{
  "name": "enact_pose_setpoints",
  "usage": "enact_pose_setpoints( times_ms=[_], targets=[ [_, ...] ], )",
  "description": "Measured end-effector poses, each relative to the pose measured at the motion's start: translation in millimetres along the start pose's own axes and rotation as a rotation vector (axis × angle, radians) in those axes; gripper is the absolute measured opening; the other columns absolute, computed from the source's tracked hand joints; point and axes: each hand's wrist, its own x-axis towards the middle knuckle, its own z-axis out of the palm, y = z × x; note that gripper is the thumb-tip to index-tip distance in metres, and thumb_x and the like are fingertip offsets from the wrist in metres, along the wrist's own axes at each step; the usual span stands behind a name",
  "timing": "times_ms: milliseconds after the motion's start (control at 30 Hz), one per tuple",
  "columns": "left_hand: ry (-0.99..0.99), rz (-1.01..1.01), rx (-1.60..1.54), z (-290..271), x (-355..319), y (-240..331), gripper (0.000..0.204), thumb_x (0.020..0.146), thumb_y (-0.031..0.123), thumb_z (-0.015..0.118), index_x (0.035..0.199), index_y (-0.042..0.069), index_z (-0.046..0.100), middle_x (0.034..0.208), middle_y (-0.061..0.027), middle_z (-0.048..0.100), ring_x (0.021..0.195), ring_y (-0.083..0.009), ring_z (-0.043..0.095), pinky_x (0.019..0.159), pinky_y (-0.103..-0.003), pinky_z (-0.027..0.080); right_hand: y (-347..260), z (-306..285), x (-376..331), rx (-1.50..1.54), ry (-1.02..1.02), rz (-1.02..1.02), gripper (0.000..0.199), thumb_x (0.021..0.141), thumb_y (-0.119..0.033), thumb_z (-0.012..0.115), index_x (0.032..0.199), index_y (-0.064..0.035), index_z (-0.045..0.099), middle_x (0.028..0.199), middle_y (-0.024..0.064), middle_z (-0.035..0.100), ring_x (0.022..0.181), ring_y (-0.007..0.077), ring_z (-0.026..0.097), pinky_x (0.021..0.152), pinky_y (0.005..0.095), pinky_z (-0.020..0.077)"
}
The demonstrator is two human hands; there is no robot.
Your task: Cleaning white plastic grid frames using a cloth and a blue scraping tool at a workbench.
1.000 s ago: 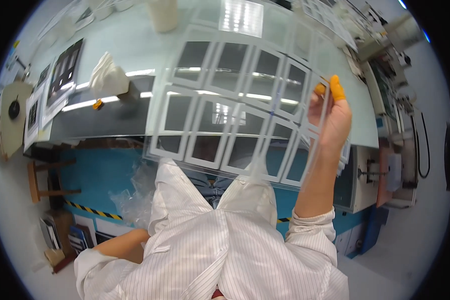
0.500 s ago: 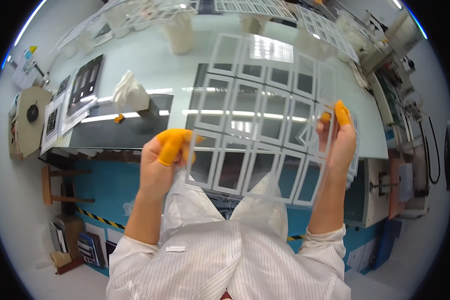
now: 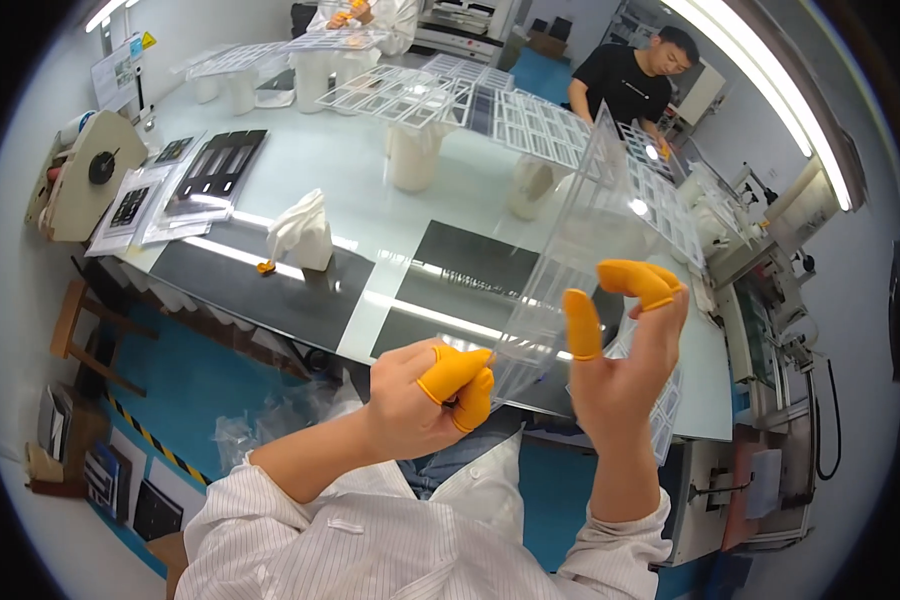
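Note:
A clear plastic sheet (image 3: 560, 265) printed with pale window frames stands tilted over the table's front, seen almost edge-on. My left hand (image 3: 415, 400) pinches its lower left edge between thumb and fingertips, which wear yellow finger cots. To the right of the sheet, my right hand (image 3: 625, 370) is raised with thumb and fingers apart, also in yellow finger cots. Nothing shows in its grasp. Below and behind it, more framed sheets (image 3: 662, 425) lie at the table's right front edge, partly hidden by my right forearm.
Dark mats (image 3: 450, 280) lie on the glass-topped table, with white tissues in a holder (image 3: 315, 240) at left. Framed sheets (image 3: 540, 125) rest on white buckets (image 3: 413, 155) farther back. A person in black (image 3: 625, 85) works at the far right; another person's hands (image 3: 350, 15) show at the far side.
The sheet has turned from facing me to nearly edge-on. My right hand has let go of it, while my left hand has moved right with its edge. The view has tilted up.

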Motion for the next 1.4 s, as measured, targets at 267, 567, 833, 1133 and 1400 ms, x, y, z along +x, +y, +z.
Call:
enact_pose_setpoints(
  times_ms=[267,567,833,1133,1400],
  targets=[
    [-0.02,0.235,0.221,28,-8,10,0.02,0.063,0.003,0.068,0.08,-0.001,0.058,0.059,-0.0042,0.046,0.044,-0.0165,0.045,0.039,-0.024,0.038,-12,-4,18,-0.192,-0.035,-0.081,0.021,0.064,-0.007,0.069,0.07,-0.0015,0.049,0.068,0.0095,0.046,0.067,0.0257,0.043,0.059,0.0343,0.0367],
    [-0.006,0.1,0.145,1,54,5,0.031,0.064,0.015,0.074,0.087,0.001,0.06,0.079,-0.0091,0.054,0.067,-0.0204,0.051,0.058,-0.028,0.043,0,-40,-4,-0.18,-0.013,-0.088,0.013,0.073,0.0,0.059,0.075,-0.0017,0.047,0.071,0.0075,0.044,0.066,0.0224,0.037,0.063,0.0319,0.0306],
    [0.091,0.365,0.248,-16,117,2,0.029,0.059,0.004,0.075,0.084,0.003,0.062,0.085,-0.0064,0.054,0.072,-0.0193,0.049,0.06,-0.026,0.044,-13,-48,-16,-0.056,-0.044,-0.114,0.013,0.076,-0.002,0.06,0.079,-0.0018,0.048,0.074,0.0097,0.045,0.068,0.0228,0.039,0.063,0.0308,0.0313],
    [0.158,0.665,0.522,-4,111,-12,0.031,0.056,0.008,0.072,0.084,0.004,0.058,0.084,-0.0081,0.05,0.074,-0.0238,0.048,0.063,-0.03,0.043,-12,-45,-16,-0.046,-0.074,-0.062,0.014,0.077,-0.006,0.06,0.081,-0.002,0.047,0.077,0.0084,0.043,0.067,0.0194,0.037,0.063,0.0272,0.0307],
    [-0.039,-0.14,-0.472,7,73,4,0.008,0.076,0.003,0.049,0.082,0.0,0.045,0.074,-0.0058,0.042,0.063,-0.0137,0.04,0.058,-0.024,0.034,15,-35,-13,0.283,-0.04,0.222,0.004,0.086,-0.006,0.05,0.084,-0.0026,0.048,0.082,0.0007,0.043,0.069,0.0068,0.036,0.065,0.0188,0.0302]
  ],
)
